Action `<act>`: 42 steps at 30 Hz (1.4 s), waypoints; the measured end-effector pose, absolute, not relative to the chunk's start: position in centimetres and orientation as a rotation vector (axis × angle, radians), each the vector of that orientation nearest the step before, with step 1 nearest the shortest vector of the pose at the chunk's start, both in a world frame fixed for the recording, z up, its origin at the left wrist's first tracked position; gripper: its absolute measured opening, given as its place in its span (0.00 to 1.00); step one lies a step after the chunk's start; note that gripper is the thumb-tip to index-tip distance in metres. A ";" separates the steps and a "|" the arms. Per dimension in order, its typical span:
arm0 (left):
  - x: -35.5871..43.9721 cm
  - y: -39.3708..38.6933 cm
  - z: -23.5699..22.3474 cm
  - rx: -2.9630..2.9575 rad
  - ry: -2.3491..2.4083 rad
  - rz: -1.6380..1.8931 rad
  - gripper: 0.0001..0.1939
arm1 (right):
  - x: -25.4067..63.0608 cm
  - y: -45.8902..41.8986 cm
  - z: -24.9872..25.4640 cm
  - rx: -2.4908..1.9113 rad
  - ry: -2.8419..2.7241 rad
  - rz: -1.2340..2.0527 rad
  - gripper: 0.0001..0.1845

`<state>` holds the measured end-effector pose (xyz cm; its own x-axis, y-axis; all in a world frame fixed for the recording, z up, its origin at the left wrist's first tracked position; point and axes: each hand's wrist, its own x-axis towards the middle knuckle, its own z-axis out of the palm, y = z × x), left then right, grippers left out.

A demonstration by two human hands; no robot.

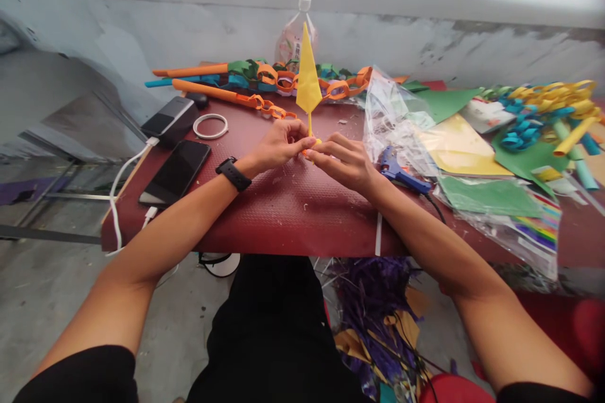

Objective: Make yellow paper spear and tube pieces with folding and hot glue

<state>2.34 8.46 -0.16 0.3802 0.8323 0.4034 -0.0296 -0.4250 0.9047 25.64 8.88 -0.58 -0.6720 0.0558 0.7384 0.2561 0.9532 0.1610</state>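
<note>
A yellow paper spearhead on a thin yellow stem stands upright above the middle of the table. My left hand pinches the stem low down, thumb and forefinger pressed together. My right hand meets it there, its fingertips closed on a small yellow piece at the base of the stem. A bit of orange shows between the fingertips, too small to make out. Close by my right wrist lies a blue glue gun with a black cord.
Orange, green and blue paper chains lie along the back, before a large bottle. At left are a phone, a tape roll and a dark device with a white cable. Plastic bags, coloured paper and yellow chains cover the right.
</note>
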 end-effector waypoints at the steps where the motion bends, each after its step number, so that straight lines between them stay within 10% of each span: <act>1: 2.3 8.4 -0.1 1.728 0.708 1.171 0.31 | 25.5 8.9 -0.6 -0.230 -2.279 -0.286 0.16; 6: 2.4 8.4 0.2 1.870 0.765 1.217 0.28 | 24.9 9.2 -0.7 -0.251 -2.152 -0.118 0.04; 21: 2.8 8.5 -0.5 1.866 0.780 1.294 0.12 | 24.8 9.5 -0.5 -0.387 -2.163 0.203 0.18; 42: 3.2 8.9 -0.6 1.736 0.730 1.322 0.22 | 24.3 9.2 -0.2 -0.472 -2.067 0.259 0.09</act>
